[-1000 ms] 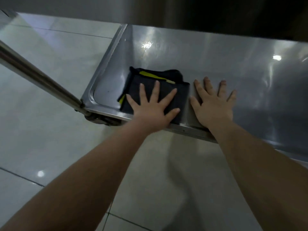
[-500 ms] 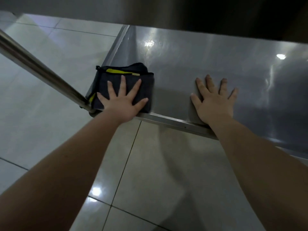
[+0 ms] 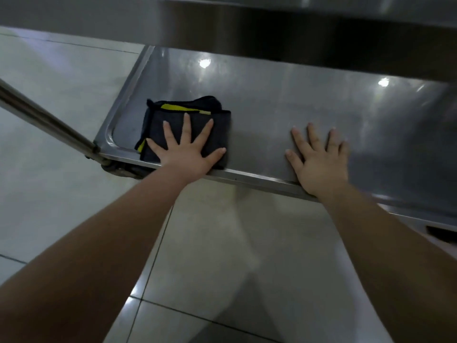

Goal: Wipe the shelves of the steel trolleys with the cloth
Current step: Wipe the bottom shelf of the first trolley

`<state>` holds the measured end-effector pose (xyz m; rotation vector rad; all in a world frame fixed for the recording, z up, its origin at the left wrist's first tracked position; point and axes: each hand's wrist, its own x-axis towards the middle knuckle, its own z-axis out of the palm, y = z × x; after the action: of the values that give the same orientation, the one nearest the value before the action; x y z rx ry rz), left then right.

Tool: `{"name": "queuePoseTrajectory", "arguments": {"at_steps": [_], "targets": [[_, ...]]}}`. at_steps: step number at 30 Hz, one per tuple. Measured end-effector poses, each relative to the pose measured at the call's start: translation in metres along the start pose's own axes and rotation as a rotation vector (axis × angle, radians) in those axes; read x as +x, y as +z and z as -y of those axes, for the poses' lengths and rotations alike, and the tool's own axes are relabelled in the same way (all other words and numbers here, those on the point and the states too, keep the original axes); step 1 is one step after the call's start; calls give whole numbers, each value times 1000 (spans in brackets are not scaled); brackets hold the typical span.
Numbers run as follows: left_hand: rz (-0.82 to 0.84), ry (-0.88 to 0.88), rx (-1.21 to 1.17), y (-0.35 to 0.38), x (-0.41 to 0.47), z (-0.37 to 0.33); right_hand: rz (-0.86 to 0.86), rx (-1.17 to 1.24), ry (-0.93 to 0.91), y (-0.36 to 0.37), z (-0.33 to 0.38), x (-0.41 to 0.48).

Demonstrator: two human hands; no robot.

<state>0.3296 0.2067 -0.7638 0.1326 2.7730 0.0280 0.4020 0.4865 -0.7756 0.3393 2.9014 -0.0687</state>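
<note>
Head view, looking down on the lower shelf (image 3: 272,107) of a steel trolley. The shelf is a shallow tray with a raised rim (image 3: 247,175) and rounded inner corners; the cloth (image 3: 221,131) lies in it, flat on the steel.

Left hand (image 3: 186,154): palm down on the cloth, fingers straight and spread wide, pressing rather than gripping. The wrist crosses the front rim. The cloth is dark, folded into a rough square, and shows beyond the fingertips and on both sides of the hand. A yellow stripe (image 3: 183,108) runs along its far edge, just past the middle fingertip, and a second yellow patch shows beside the little finger. The near left corner (image 3: 108,142) of the tray lies left of this hand, with a strip of bare steel between it and the cloth.

Right hand (image 3: 319,164): palm down on bare steel, fingers straight and slightly spread, holding nothing. It rests apart from the cloth, to the right of the left thumb, with the heel of the palm at the front rim.

A steel post (image 3: 49,120) meets the trolley at the corner left of the left hand. An upper shelf (image 3: 247,21) overhangs the tray beyond both sets of fingertips. Pale floor tiles (image 3: 61,82) lie below and to the left of the forearms. Two light spots reflect off the tray beyond the hands.
</note>
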Motion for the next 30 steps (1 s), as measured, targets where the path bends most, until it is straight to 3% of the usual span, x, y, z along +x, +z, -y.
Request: {"name": "queuePoseTrajectory", "arguments": {"at_steps": [5, 8, 12, 17, 20, 23, 30], "targets": [[15, 182, 16, 19, -26, -103, -23, 7, 5, 2, -3, 1], [17, 202, -17, 25, -32, -125, -37, 19, 18, 1, -3, 2], [-40, 151, -26, 15, -10, -64, -15, 35, 8, 1, -3, 2], [-28, -68, -55, -16, 31, 55, -16, 21, -7, 0, -3, 3], [-8, -142, -77, -25, 42, 77, -28, 0, -8, 1, -1, 3], [-40, -75, -71, -17, 42, 47, -29, 0, 7, 2, 0, 3], [-66, 317, 49, 15, -2, -113, -22, -8, 10, 2, -4, 3]]}}
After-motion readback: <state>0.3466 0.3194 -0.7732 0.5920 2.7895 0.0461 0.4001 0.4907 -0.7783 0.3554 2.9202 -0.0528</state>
